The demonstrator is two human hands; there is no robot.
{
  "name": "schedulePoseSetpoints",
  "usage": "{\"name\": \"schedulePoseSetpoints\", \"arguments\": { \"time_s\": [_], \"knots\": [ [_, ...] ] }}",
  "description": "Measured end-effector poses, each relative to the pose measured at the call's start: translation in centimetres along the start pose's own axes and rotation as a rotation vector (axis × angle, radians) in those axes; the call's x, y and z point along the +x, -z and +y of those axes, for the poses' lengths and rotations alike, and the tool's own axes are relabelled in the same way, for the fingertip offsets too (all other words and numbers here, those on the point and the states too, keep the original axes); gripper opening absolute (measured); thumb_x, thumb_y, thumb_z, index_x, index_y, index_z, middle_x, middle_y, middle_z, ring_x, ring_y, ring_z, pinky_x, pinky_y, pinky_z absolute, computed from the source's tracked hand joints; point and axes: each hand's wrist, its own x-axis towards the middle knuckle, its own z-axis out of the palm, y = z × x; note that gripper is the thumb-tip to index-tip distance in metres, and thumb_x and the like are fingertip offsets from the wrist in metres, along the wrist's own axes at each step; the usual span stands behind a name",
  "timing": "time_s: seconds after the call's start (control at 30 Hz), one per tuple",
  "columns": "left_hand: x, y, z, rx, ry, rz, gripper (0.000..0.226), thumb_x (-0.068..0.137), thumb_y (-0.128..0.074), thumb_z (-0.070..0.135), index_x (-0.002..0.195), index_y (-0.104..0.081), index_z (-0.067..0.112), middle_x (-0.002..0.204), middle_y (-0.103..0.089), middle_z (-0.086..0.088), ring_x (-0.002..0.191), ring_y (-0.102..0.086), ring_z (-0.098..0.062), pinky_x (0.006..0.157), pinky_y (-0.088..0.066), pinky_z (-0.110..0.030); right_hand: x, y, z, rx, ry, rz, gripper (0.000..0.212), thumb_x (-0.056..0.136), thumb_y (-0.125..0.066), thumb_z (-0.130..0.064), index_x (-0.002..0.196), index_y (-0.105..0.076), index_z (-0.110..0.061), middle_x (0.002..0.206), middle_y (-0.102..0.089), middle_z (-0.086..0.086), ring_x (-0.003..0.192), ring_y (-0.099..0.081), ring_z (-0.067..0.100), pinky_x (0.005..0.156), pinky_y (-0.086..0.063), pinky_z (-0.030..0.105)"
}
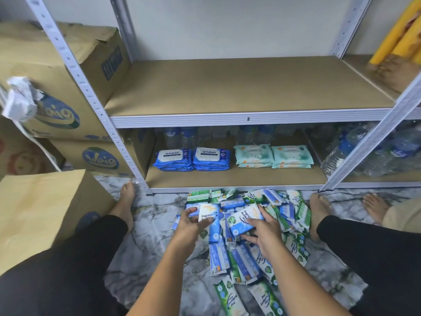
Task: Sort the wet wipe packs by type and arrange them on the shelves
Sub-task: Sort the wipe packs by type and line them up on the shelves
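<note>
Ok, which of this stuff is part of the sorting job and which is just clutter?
Job: left hand, left-hand pack, right hand, right-hand pack, floor pile, antabax stacks, teal stacks, lower shelf.
Lying about: cardboard boxes, water bottles, yellow rolls.

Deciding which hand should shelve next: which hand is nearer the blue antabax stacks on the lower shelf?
Left. The left hand, gripping a wipe pack, is in front of the antabax stacks; the right hand, gripping another pack, is farther right.
</note>
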Motion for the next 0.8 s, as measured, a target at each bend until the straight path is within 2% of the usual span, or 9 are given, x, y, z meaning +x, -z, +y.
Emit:
{"name": "schedulePoseSetpoints", "arguments": {
  "time_s": [0.1,0.17,0.2,0.3,0.4,0.47,0.57,0.7,0.8],
  "knots": [
    [0.3,-0.2,-0.2,0.005,-0.025,0.044,0.024,0.096,-0.068,0.021,0.118,-0.061,0.017,0.119,-0.068,-0.006,0.077,-0.067,-0.018,0.068,-0.060,-0.046,-0.1,-0.1,-0.2,0.004,0.005,0.010,0.054,0.096,-0.065,-0.004,0.144,-0.053,-0.024,0.141,-0.053,0.008,0.091,-0.063,0.028,0.071,-0.062,0.053],
    [0.1,-0.1,-0.1,0.036,-0.008,0.048,0.025,0.099,-0.063,0.029,0.122,-0.062,0.022,0.112,-0.066,-0.006,0.082,-0.066,-0.021,0.070,-0.062,-0.053,0.0,-0.2,-0.3,-0.009,0.023,0.022,0.052,0.096,-0.066,-0.006,0.144,-0.054,-0.021,0.138,-0.055,0.005,0.094,-0.062,0.023,0.076,-0.062,0.054],
    [0.0,0.0,0.0,0.061,0.002,0.034,0.027,0.097,-0.066,0.030,0.124,-0.061,0.026,0.111,-0.065,-0.006,0.084,-0.065,-0.021,0.066,-0.062,-0.049,0.2,-0.3,-0.3,-0.028,0.040,0.036,0.052,0.095,-0.067,-0.007,0.143,-0.055,-0.021,0.141,-0.054,0.006,0.095,-0.061,0.020,0.079,-0.061,0.054],
    [0.4,0.7,-0.5,0.070,0.061,-0.066,0.056,0.083,-0.082,0.014,0.129,-0.055,0.029,0.122,-0.063,-0.003,0.098,-0.066,-0.021,0.068,-0.057,-0.039,0.5,-0.6,0.1,-0.102,0.095,0.088,0.051,0.091,-0.074,-0.013,0.139,-0.059,-0.022,0.138,-0.060,0.007,0.075,-0.068,0.016,0.082,-0.061,0.050],
    [0.9,1.1,-0.5,0.065,0.050,-0.069,0.062,0.077,-0.079,-0.009,0.125,-0.051,0.019,0.118,-0.064,-0.005,0.085,-0.069,-0.022,0.065,-0.053,-0.035,1.2,-1.0,0.7,-0.070,0.084,0.118,0.054,0.088,-0.076,-0.007,0.139,-0.059,-0.017,0.132,-0.064,0.008,0.058,-0.067,0.018,0.083,-0.060,0.053],
    [1.5,1.6,-0.2,0.062,0.011,-0.026,0.051,0.077,-0.077,-0.012,0.115,-0.055,0.014,0.116,-0.067,-0.012,0.077,-0.071,-0.022,0.063,-0.056,-0.035,1.7,-1.4,0.7,-0.047,0.061,0.123,0.055,0.088,-0.074,-0.002,0.140,-0.057,-0.013,0.134,-0.062,0.009,0.064,-0.070,0.019,0.077,-0.063,0.049],
    [2.7,2.8,0.2,0.031,-0.026,0.050,0.049,0.075,-0.079,-0.011,0.112,-0.067,0.019,0.113,-0.070,-0.014,0.079,-0.071,-0.026,0.074,-0.057,-0.042,2.3,-2.3,0.9,-0.018,0.068,0.117,0.056,0.090,-0.069,0.004,0.142,-0.055,-0.011,0.133,-0.063,0.011,0.087,-0.072,0.024,0.061,-0.062,0.031],
    [4.5,4.3,1.4,0.049,-0.135,0.245,0.044,0.075,-0.084,-0.003,0.104,-0.068,0.025,0.098,-0.072,-0.007,0.070,-0.068,-0.019,0.061,-0.056,-0.031,3.2,-4.3,0.6,0.010,0.112,0.092,0.061,0.089,-0.069,0.008,0.144,-0.053,-0.013,0.124,-0.061,0.003,0.092,-0.070,0.021,0.063,-0.062,0.028],
    [6.4,5.1,2.7,0.055,-0.209,0.395,0.039,0.074,-0.088,0.008,0.098,-0.059,0.021,0.093,-0.064,-0.002,0.076,-0.063,-0.018,0.071,-0.054,-0.033,4.4,-6.2,0.3,0.026,0.104,0.067,0.057,0.089,-0.068,0.009,0.141,-0.054,-0.009,0.120,-0.061,0.003,0.091,-0.069,0.021,0.071,-0.061,0.030]
  ]
}}
